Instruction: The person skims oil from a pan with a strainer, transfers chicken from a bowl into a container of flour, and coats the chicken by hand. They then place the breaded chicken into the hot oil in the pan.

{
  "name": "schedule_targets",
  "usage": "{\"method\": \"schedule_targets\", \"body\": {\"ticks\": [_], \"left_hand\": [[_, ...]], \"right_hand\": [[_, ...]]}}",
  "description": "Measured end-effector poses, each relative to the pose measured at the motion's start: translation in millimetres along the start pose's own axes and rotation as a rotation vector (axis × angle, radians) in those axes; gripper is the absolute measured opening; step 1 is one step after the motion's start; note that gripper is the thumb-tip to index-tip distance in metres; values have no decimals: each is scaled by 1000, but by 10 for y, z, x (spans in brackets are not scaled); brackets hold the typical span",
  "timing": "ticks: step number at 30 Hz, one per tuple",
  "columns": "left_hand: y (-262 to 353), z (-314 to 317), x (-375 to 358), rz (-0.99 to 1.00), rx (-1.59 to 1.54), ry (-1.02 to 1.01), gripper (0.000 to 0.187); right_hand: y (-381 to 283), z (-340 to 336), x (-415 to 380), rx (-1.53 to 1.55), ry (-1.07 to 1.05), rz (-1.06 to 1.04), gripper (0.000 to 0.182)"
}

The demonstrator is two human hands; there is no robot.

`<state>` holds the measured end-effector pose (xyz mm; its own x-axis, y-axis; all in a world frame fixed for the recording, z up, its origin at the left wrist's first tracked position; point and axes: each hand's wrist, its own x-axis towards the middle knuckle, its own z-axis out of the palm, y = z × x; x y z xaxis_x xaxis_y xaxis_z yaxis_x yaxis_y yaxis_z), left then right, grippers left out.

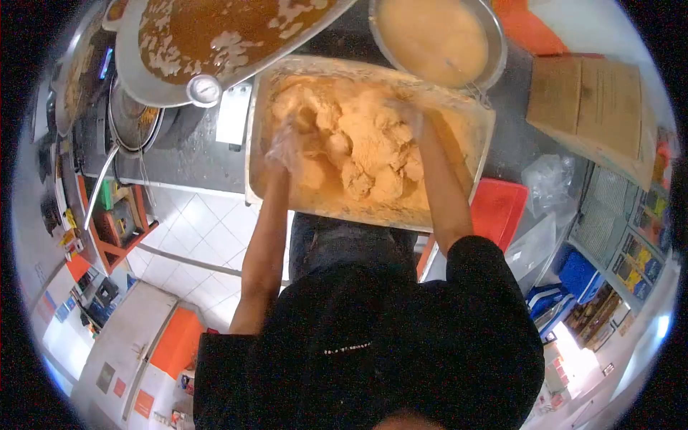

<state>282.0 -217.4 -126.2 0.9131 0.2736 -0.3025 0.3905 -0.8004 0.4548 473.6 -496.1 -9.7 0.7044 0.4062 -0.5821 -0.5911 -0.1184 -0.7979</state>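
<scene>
A large rectangular tub holds orange-tinted flour and several lumpy, flour-coated pieces, whose kind I cannot make out under the coating. My left hand, in a clear plastic glove, is over the tub's left part beside the coated pieces. Motion smears its fingers. Over the right part, my right hand is at the flour next to more pieces; it is badly blurred and its fingers do not show. Whether either hand grips a piece cannot be seen.
Beyond the tub stand a wide pan of brown, foamy oil with a dial thermometer and a bowl of cloudy liquid. A strainer lies left. Right are a cardboard box, red tray and plastic bag.
</scene>
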Motion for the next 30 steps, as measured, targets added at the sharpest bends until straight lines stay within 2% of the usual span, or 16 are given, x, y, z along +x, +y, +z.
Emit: {"method": "schedule_targets", "body": {"ticks": [1, 2, 3, 5, 6, 7, 9, 10, 11, 14, 16, 20, 22, 23, 26, 30], "left_hand": [[-74, 193, 75, 32, -105, 3, 55], [-138, 367, 156, 57, -314, -5, 55], [107, 266, 145, 191, 622, 140, 55], [239, -327, 32, -193, -610, -219, 55], [553, -844, -186, -75, -376, -122, 56], [725, -1143, -355, 46, -143, -18, 56], [692, -1174, -486, 34, -145, 105, 47], [693, -1197, -501, -4, -163, 47, 47], [704, -1221, -534, -46, -180, -15, 47], [748, -1260, -641, -168, -229, -212, 47], [587, -838, -554, -67, 76, -267, 51], [755, -329, -361, -96, 670, -449, 45], [552, 15, -246, 164, 807, -225, 52], [431, 188, -215, 252, 851, -148, 55], [-325, 613, -341, 365, 305, -177, 51], [457, -482, -506, 167, -33, -362, 49]], "right_hand": [[11, 131, 40, -323, -185, -95, 41], [-145, 389, 37, -559, -246, -20, 42], [-304, 649, 35, -800, -327, 39, 42], [-523, 1195, -358, -1080, -273, 11, 44], [-485, 1342, -628, -1205, -262, -268, 45], [-194, 1455, -762, -1368, -73, -539, 44], [-66, 1553, -877, -1518, 128, -811, 44], [-111, 1487, -879, -1438, -28, -708, 45], [-147, 1382, -808, -1220, -94, -439, 46], [-232, 1028, -101, -785, -13, 361, 50], [-178, 996, 139, -927, -19, 506, 51], [477, 1090, -15, -1102, 176, 98, 61], [407, 1027, -117, -1148, 232, -4, 64], [183, 919, -206, -1202, 128, 112, 67], [-122, 348, -320, -990, 156, 362, 68], [34, -148, -426, -475, 123, 528, 69]]}}
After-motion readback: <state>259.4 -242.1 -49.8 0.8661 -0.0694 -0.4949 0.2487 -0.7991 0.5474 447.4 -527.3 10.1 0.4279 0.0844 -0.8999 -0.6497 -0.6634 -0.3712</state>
